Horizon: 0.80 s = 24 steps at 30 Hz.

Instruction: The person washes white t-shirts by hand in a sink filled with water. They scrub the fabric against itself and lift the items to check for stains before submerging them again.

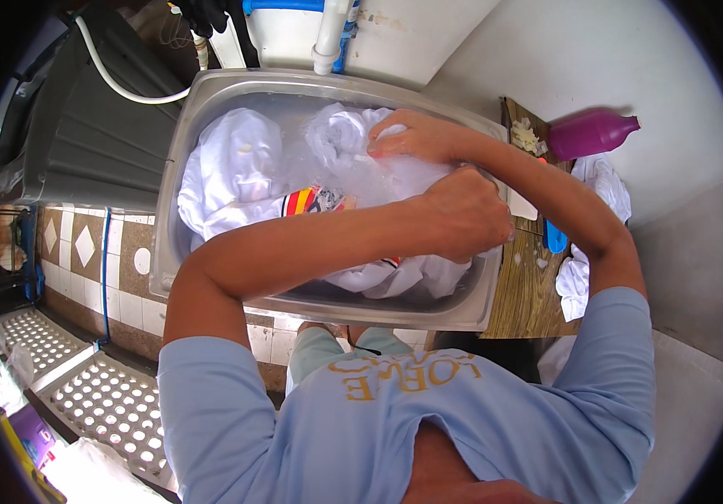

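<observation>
A stainless steel sink basin point(168, 227) holds sudsy, cloudy water and white cloth. My left hand point(466, 214) is a fist at the basin's right side, closed on white garment cloth point(424, 273) that spills out below it. Farther back, my right hand point(412, 136) has its fingers curled into wet, foamy cloth; suds partly hide the fingertips. Red, yellow and black trim point(303, 202) shows on the fabric behind my left forearm. A shiny white bundle point(240, 151) lies bunched at the basin's left end.
Right of the basin, a wooden board point(517, 290) carries a blue-handled item point(555, 238) and crumbly pale bits point(526, 134). A purple bottle point(592, 134) lies against the wall, near more white cloth point(576, 281). A white pipe point(330, 38) stands behind; a grey ribbed tub point(84, 118) is left.
</observation>
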Available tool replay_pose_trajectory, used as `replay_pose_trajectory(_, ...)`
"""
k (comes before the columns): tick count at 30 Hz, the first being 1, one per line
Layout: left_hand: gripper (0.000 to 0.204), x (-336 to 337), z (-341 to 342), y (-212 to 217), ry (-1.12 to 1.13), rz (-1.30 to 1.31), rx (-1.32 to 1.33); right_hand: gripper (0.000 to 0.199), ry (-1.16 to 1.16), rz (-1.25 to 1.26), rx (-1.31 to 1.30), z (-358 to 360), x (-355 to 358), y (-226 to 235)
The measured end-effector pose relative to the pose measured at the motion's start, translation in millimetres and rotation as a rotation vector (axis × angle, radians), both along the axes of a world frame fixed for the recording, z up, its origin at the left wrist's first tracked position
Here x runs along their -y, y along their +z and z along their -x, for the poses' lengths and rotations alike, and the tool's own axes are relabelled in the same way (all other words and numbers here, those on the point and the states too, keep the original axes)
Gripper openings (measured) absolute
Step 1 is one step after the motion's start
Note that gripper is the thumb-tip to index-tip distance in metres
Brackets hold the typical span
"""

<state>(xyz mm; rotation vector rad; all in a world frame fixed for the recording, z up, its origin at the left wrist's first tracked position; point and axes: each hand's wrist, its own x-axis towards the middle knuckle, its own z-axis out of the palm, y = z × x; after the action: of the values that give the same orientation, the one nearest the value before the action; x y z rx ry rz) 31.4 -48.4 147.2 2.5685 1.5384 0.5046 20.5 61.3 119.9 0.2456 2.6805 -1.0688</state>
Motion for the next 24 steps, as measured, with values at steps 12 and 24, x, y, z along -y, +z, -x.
replay_pose_trajectory(12,0.007,-9,-2,-35,0.068,-0.146,-0.108,0.030,0.419,-0.359,0.092,26,19,1)
replay_pose_trajectory(24,0.025,94,73,-6,0.024,-0.111,0.515,0.039,0.164,0.363,0.557,53,45,-64)
